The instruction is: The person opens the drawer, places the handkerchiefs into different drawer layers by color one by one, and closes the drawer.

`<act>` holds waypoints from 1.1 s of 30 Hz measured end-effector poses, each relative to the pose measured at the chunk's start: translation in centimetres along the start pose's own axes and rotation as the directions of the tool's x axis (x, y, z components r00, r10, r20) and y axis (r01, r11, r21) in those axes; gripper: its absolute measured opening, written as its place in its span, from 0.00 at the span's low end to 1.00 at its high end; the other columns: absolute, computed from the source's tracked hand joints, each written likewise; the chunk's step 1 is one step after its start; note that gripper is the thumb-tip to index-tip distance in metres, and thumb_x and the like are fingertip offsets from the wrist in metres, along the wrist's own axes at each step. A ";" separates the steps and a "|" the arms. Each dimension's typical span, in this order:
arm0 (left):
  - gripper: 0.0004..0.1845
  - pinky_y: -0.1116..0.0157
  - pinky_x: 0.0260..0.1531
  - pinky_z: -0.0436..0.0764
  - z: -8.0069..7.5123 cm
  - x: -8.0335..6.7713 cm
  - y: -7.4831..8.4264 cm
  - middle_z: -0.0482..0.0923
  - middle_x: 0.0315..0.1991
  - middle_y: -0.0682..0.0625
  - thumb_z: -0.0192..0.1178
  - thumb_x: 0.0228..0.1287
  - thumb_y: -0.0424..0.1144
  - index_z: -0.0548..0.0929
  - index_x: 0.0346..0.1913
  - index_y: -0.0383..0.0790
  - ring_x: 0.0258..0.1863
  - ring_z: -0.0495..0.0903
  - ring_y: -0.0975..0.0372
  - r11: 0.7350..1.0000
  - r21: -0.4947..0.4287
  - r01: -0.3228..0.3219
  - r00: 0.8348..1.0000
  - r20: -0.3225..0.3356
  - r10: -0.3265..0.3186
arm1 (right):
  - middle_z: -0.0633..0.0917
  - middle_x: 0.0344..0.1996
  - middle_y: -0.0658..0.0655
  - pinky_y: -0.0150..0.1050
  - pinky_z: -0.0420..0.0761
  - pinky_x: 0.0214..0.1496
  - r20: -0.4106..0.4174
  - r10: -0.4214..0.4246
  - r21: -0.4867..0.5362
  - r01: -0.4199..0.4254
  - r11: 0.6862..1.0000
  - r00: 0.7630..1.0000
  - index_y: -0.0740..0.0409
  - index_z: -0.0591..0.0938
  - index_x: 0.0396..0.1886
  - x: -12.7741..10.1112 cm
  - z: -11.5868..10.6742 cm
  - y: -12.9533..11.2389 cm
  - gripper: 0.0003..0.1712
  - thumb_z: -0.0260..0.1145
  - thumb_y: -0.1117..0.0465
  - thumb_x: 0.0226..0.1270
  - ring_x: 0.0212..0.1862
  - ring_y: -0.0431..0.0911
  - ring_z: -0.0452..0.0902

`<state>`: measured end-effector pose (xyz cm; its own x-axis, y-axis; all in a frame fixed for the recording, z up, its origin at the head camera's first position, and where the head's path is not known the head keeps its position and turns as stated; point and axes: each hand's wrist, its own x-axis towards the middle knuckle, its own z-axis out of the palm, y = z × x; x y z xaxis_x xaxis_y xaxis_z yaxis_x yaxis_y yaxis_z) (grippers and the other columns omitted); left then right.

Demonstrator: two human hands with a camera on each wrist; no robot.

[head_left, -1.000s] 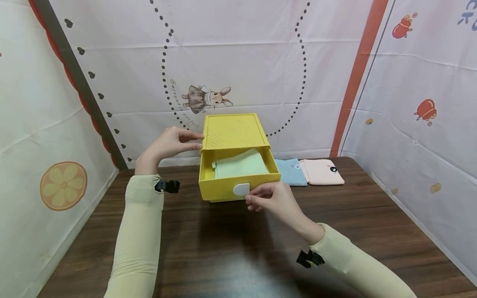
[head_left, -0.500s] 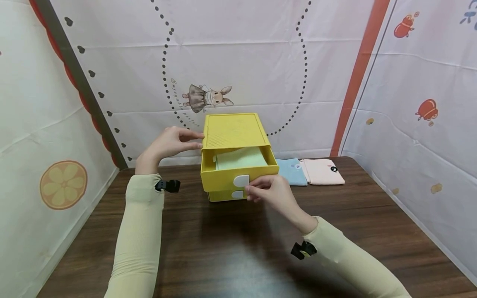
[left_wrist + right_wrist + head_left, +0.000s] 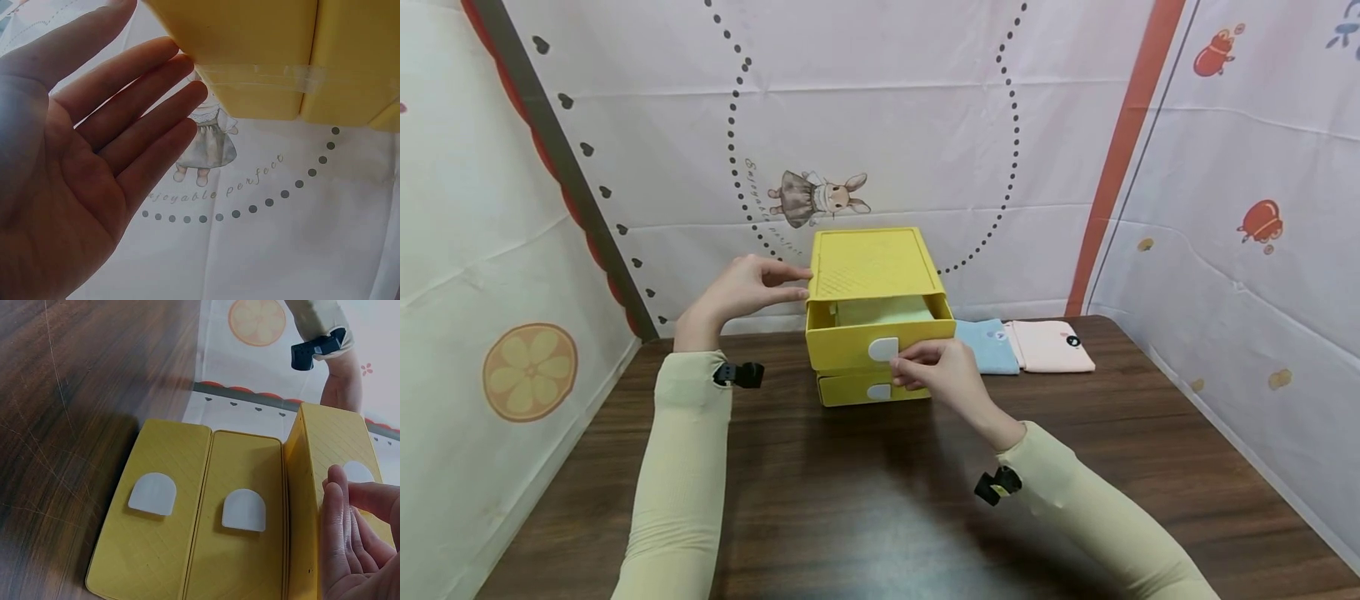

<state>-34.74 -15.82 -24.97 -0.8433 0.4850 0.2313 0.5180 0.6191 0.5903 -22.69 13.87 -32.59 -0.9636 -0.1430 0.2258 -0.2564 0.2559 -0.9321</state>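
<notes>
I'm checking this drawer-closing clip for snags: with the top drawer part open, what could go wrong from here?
1. The green cloth lies high in the top drawer; its upper fold might catch under the yellow drawer unit.
2. The left hand only touches the unit's side with straight fingers, so the unit could slide back toward the wall.
3. The right hand pushes right of the white tab, which may skew the drawer.
</notes>
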 end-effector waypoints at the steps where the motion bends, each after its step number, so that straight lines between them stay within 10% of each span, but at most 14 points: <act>1: 0.23 0.56 0.50 0.79 0.0 0.0 0.0 0.81 0.53 0.50 0.66 0.56 0.56 0.83 0.54 0.53 0.49 0.81 0.59 1.000 0.002 0.000 1.000 0.000 0.000 | 0.88 0.28 0.62 0.46 0.85 0.36 -0.003 0.002 0.006 -0.002 1.000 1.000 0.65 0.87 0.33 0.1 0.0 0.1 0.09 0.70 0.62 0.58 0.30 0.51 0.86; 33: 0.24 0.55 0.50 0.78 0.0 -0.1 0.0 0.81 0.54 0.51 0.66 0.55 0.58 0.83 0.54 0.54 0.50 0.80 0.59 1.000 -0.004 0.017 1.000 -0.003 -0.017 | 0.88 0.31 0.64 0.44 0.85 0.37 -0.065 0.019 0.074 -0.015 0.997 0.998 0.67 0.86 0.37 3.8 0.4 1.2 0.13 0.70 0.60 0.60 0.33 0.52 0.86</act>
<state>-34.68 -15.87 -25.00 -0.8524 0.4726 0.2236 0.5031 0.6248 0.5971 -26.63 13.23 -32.99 -0.9713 -0.0754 0.2256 -0.2360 0.1868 -0.9536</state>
